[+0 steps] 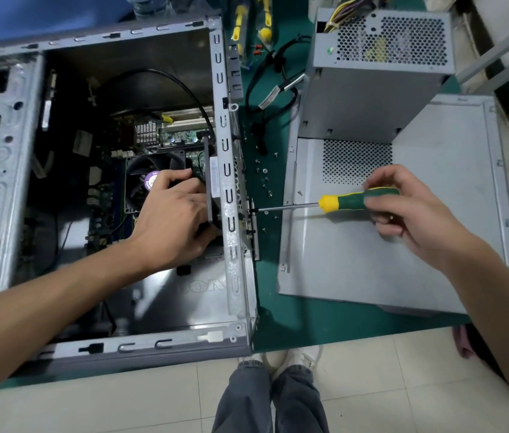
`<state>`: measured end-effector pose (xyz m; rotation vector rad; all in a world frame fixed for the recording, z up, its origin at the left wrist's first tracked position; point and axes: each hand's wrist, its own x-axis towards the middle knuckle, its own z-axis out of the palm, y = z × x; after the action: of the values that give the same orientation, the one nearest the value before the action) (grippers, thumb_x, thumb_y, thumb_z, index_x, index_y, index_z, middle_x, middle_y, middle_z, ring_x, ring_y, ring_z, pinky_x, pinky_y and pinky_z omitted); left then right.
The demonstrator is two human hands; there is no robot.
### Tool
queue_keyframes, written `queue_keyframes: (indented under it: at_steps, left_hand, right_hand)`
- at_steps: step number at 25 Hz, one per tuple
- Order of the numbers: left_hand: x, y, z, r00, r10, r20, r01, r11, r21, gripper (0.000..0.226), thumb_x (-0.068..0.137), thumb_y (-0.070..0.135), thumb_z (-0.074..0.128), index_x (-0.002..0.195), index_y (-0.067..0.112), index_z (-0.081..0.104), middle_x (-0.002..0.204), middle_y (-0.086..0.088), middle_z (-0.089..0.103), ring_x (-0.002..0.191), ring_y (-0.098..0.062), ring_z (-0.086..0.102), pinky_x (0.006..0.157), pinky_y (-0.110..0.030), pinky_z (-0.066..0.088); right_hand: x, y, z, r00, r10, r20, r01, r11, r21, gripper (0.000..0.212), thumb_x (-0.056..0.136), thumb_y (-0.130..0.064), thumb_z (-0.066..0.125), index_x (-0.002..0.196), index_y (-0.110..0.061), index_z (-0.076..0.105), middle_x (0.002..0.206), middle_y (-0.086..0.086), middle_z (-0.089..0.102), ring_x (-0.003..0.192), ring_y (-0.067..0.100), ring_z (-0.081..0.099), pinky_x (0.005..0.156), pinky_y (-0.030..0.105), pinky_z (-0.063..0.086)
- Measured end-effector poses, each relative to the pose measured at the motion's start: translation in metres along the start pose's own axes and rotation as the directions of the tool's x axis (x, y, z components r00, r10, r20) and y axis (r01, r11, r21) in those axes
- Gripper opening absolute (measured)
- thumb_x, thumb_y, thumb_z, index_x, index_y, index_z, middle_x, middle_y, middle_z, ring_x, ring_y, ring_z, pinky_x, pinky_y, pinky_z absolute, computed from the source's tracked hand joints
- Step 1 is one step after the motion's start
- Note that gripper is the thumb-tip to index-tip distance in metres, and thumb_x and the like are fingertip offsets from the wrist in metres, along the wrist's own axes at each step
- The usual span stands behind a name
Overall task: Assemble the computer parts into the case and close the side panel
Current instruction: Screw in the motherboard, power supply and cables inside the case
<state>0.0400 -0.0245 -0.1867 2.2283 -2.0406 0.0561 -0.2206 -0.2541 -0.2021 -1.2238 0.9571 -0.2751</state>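
Observation:
The open grey computer case (0,182) lies on its side on the green mat, with the motherboard and CPU fan (150,170) inside. My left hand (175,217) reaches into the case and grips a black rear fan (211,185) against the back wall. My right hand (403,207) holds a green and yellow screwdriver (353,200); its tip touches a screw point on the outside of the case's rear wall (229,170). The grey side panel (434,220) lies flat to the right of the case. A grey power supply (381,64) stands on the panel's far end.
Several loose screws (265,179) lie on the green mat (278,320) between case and panel. Black cables (265,82) and two yellow-handled tools (239,23) lie beyond them. The table's front edge is close to my legs.

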Motion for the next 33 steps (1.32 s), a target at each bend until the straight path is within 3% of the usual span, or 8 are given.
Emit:
queue_keyframes:
  at_steps: [5, 9, 13, 18, 22, 26, 30, 33]
  left_hand:
    - [0.0, -0.002, 0.001, 1.0, 0.003, -0.004, -0.003, 1.0, 0.006, 0.027, 0.076, 0.026, 0.067, 0.054, 0.017, 0.056, 0.055, 0.008, 0.048, 0.066, -0.019, 0.051, 0.091, -0.029, 0.026]
    - [-0.001, -0.003, 0.003, 1.0, -0.009, 0.02, 0.009, 1.0, 0.007, 0.025, 0.078, 0.029, 0.063, 0.056, 0.017, 0.063, 0.058, 0.006, 0.055, 0.069, -0.02, 0.057, 0.094, -0.03, 0.027]
    - [0.0, 0.0, -0.002, 0.999, -0.006, 0.033, 0.006, 1.0, 0.005, 0.026, 0.077, 0.028, 0.067, 0.055, 0.016, 0.059, 0.057, 0.006, 0.052, 0.068, -0.021, 0.056, 0.093, -0.031, 0.028]
    - [0.002, 0.004, -0.012, 0.997, -0.007, 0.072, 0.011, 0.999, -0.047, 0.02, 0.075, 0.031, 0.066, 0.061, 0.017, 0.066, 0.06, 0.003, 0.061, 0.073, -0.026, 0.062, 0.099, -0.039, 0.03]
    - [0.011, 0.008, -0.026, 0.991, 0.025, 0.135, -0.014, 0.996, -0.084, 0.015, 0.076, 0.024, 0.059, 0.068, 0.02, 0.07, 0.068, -0.001, 0.07, 0.083, -0.029, 0.069, 0.107, -0.05, 0.033]
    - [0.022, 0.004, -0.032, 0.963, -0.057, 0.264, 0.112, 0.974, -0.198, 0.008, 0.075, 0.015, 0.079, 0.077, 0.019, 0.072, 0.082, -0.005, 0.073, 0.096, -0.03, 0.067, 0.11, -0.038, 0.019]
    - [0.02, 0.005, -0.028, 0.963, -0.102, 0.251, 0.166, 0.954, -0.249, 0.012, 0.071, 0.012, 0.083, 0.076, 0.017, 0.074, 0.094, -0.006, 0.075, 0.102, -0.029, 0.065, 0.11, -0.038, 0.018]
    - [0.018, 0.004, -0.026, 0.964, -0.11, 0.244, 0.165, 0.962, -0.218, 0.008, 0.073, 0.015, 0.082, 0.073, 0.013, 0.074, 0.093, -0.004, 0.074, 0.104, -0.025, 0.064, 0.111, -0.034, 0.015]
  right_hand:
    - [0.002, -0.004, 0.006, 0.997, -0.019, -0.081, -0.001, 0.972, -0.236, 0.031, 0.09, -0.048, 0.063, 0.074, -0.022, 0.061, 0.061, 0.005, 0.051, 0.039, 0.01, 0.04, 0.041, 0.021, 0.021]
    - [0.004, -0.004, -0.001, 0.999, 0.003, 0.034, -0.006, 0.998, 0.07, 0.009, 0.086, -0.017, 0.065, 0.083, -0.023, 0.058, 0.074, -0.003, 0.056, 0.047, 0.011, 0.035, 0.04, 0.022, 0.016]
    - [0.003, -0.002, 0.009, 0.993, 0.007, -0.122, -0.033, 0.977, -0.212, 0.033, 0.092, -0.048, 0.06, 0.076, -0.019, 0.062, 0.055, 0.001, 0.054, 0.041, 0.012, 0.038, 0.041, 0.022, 0.021]
    - [0.001, -0.012, 0.001, 1.0, 0.002, 0.008, -0.002, 1.0, 0.001, 0.011, 0.091, -0.014, 0.063, 0.084, -0.021, 0.059, 0.075, -0.001, 0.055, 0.048, 0.013, 0.039, 0.039, 0.021, 0.024]
    - [-0.001, -0.009, 0.008, 0.998, 0.01, -0.067, -0.028, 0.963, -0.267, 0.036, 0.094, -0.045, 0.059, 0.083, -0.011, 0.059, 0.066, 0.011, 0.058, 0.05, 0.018, 0.038, 0.046, 0.024, 0.026]
    - [-0.003, -0.008, 0.0, 0.999, 0.032, 0.031, -0.032, 0.999, -0.027, 0.011, 0.092, -0.012, 0.062, 0.086, -0.021, 0.061, 0.072, 0.003, 0.054, 0.056, 0.015, 0.043, 0.042, 0.023, 0.031]
    - [-0.005, -0.004, 0.008, 0.998, 0.013, -0.064, -0.027, 0.972, -0.232, 0.03, 0.089, -0.052, 0.063, 0.076, -0.024, 0.063, 0.061, 0.008, 0.063, 0.044, 0.014, 0.042, 0.041, 0.021, 0.028]
    - [-0.003, -0.001, 0.004, 0.998, 0.063, 0.006, -0.063, 0.998, -0.02, 0.01, 0.08, -0.034, 0.068, 0.084, -0.025, 0.064, 0.068, 0.002, 0.056, 0.052, 0.016, 0.041, 0.042, 0.023, 0.029]
